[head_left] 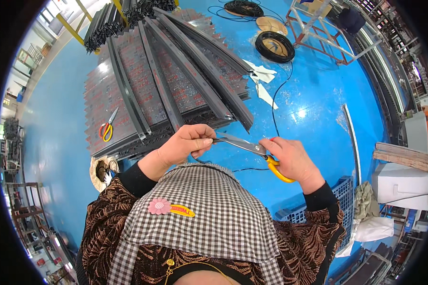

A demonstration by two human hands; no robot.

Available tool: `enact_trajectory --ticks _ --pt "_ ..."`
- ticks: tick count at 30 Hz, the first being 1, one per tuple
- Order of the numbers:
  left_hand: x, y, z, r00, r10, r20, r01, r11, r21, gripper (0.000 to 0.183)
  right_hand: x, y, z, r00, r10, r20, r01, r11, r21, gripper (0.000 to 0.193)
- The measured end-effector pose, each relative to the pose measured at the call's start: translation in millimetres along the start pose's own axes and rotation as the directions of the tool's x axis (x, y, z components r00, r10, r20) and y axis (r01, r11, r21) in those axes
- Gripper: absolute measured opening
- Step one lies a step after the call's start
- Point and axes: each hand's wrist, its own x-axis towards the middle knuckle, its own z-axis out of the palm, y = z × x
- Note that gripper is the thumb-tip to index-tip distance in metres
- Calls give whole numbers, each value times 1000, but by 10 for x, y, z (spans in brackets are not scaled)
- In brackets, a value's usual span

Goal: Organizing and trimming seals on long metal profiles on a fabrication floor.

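Observation:
My left hand (188,144) is closed, thumb and fingers pinching the end of a thin black strip (217,140) in front of my checked apron. My right hand (294,159) grips a pair of scissors (246,145) with yellow and red handles. Their blades point left and reach the strip close to my left fingertips; whether they are closed around it I cannot tell. Black cord (249,169) lies below and behind my hands, partly hidden by the apron. Ahead of my left hand, long dark metal profiles (159,88) rest across a stack of film-covered dark pieces (111,95).
A second pair of scissors (108,127) lies on the stack's left side. Black coils (274,46) sit on the blue floor, one trailing cord toward me. White scraps (263,76) lie beside the stack. A blue plastic crate (345,194) stands right, a metal frame (318,35) far right.

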Motion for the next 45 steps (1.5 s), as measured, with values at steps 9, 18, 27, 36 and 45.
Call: enact_trajectory --ticks 9,18,27,36,45 --pt "-94 -87 -410 998 19 -52 -34 956 -291 8 536 96 613 993 105 -49 -81 930 357 27" --pt "-287 -446 -932 946 -109 -306 -34 904 -427 4 2264 166 2520 931 301 209 -365 709 604 27" --pt "-458 -492 -1588 984 -20 -178 -124 641 -758 5 3437 107 3072 861 509 -4 -458 779 429 26" --pt "27 -147 -2615 962 87 -260 -262 578 -773 12 2589 -1412 2143 882 58 467 -448 -201 871 21" --pt "-281 -1007 -4869 198 72 -977 769 607 201 47 2006 -1227 1752 650 607 458 -675 184 714 15"
